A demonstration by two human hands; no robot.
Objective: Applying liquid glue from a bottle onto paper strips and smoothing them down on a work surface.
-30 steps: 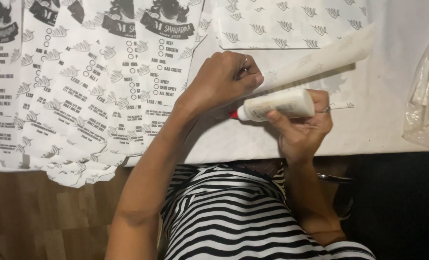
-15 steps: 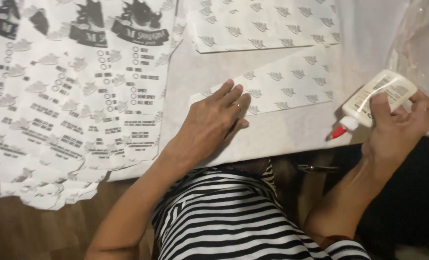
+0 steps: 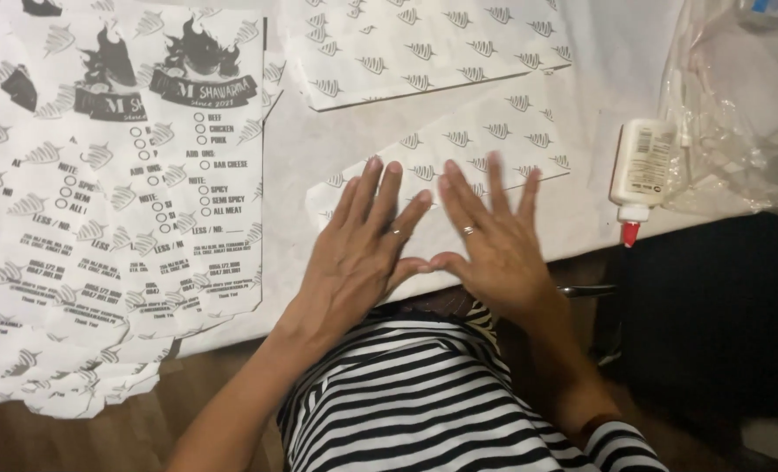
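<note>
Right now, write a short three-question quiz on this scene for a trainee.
1. True or false: both hands lie flat, fingers spread, on the patterned paper sheet.
2. Where is the glue bottle? A) in the right hand's grip; B) lying on the table, red tip toward the table edge; C) standing upright among the printed sheets.
3. Fill in: the overlapping printed sheets lie to the ____ of the left hand.

Key:
1. True; the left hand and right hand press on it side by side.
2. B
3. left

Two hands (image 3: 363,253), one glue bottle (image 3: 641,166)
</note>
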